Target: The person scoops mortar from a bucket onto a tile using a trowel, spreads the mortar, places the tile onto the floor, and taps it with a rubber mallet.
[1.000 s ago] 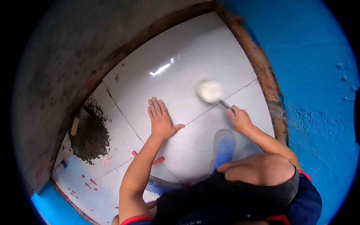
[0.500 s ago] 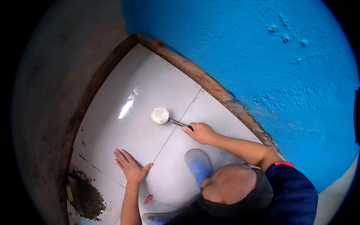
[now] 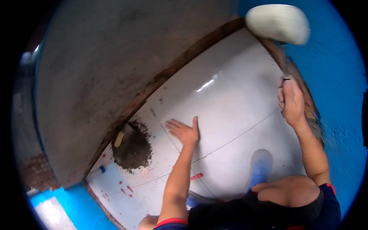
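My right hand point(image 3: 292, 100) is wrapped round the handle of a white-headed mallet point(image 3: 279, 23). The mallet is raised off the floor, its head large and smeared by motion in front of the wall corner. My left hand point(image 3: 183, 131) has its fingers spread on a large glossy white floor tile point(image 3: 230, 103), near the joint along that tile's left side. Nothing is in the left hand. A thin joint separates this tile from the one under my feet.
Dark mortar point(image 3: 132, 153) lies heaped on the left, with a trowel's yellowish handle point(image 3: 119, 138) in it. Small red pieces point(image 3: 196, 176) are scattered on the tiles. A blue wall point(image 3: 341, 96) and a grey wall point(image 3: 115, 57) border the floor. My shoe point(image 3: 262, 161) rests on the tile.
My right hand has lifted the mallet from the tile high up. My left hand has shifted toward the tile's left joint. The view has swung left, bringing more mortar and red pieces into sight.
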